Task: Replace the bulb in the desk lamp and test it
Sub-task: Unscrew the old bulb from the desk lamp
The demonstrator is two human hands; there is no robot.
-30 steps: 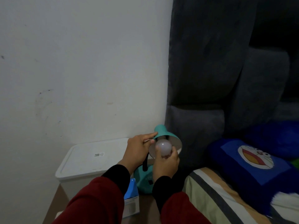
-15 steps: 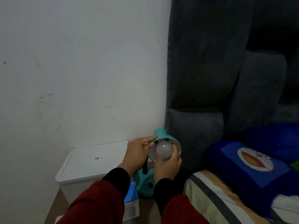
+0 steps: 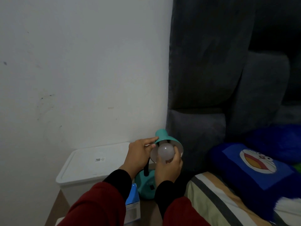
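While the left hand [image 3: 138, 154] pinches the teal metal lamp shade [image 3: 164, 139], the right hand's [image 3: 167, 168] fingers [image 3: 176, 150] clasp the frosted round bulb [image 3: 165, 151], its axis running up into the shade beyond them.

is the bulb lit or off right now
Off. The bulb looks dull grey with no glow on the teal shade while the right hand holds it.

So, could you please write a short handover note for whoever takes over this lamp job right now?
Left hand: steadies the teal lamp shade by its rim.
Right hand: grips the bulb, which sits in the shade's mouth.
Lamp base stands between the white bin and the bed; a blue box lies in front.
Done: bulb is at the shade; I cannot tell whether it is screwed in.
Left: seat it fully, then switch on. The bulb is unlit.
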